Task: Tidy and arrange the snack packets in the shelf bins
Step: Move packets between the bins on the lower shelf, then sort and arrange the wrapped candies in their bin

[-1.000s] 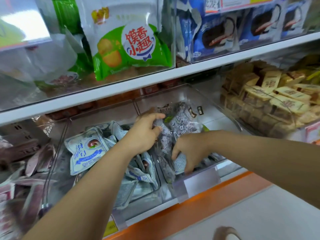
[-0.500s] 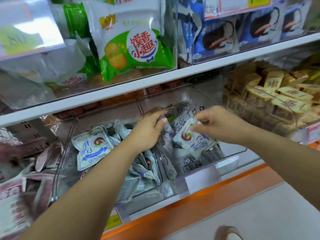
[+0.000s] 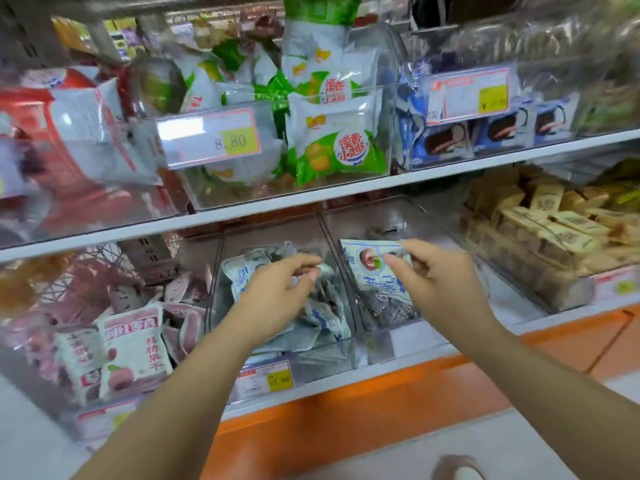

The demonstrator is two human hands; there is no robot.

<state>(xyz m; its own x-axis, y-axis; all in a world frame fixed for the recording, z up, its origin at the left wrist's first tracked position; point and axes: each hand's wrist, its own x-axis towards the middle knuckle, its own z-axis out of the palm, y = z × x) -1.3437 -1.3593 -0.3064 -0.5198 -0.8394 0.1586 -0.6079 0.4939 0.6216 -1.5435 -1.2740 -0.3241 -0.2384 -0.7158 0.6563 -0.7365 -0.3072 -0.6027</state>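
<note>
right hand pinches blue-white packet | left hand beside, grip unclear

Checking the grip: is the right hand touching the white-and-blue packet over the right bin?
Touching. The head view shows the right hand pinching the white-and-blue packet, thumb in front.

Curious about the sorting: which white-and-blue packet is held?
The white-and-blue packet in the right hand, above the dark packets; the others lie piled in their bin.

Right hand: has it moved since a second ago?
Yes. The right hand rose from the front of the clear bin, off the dark packets, and now pinches a blue-white packet above them.
</note>
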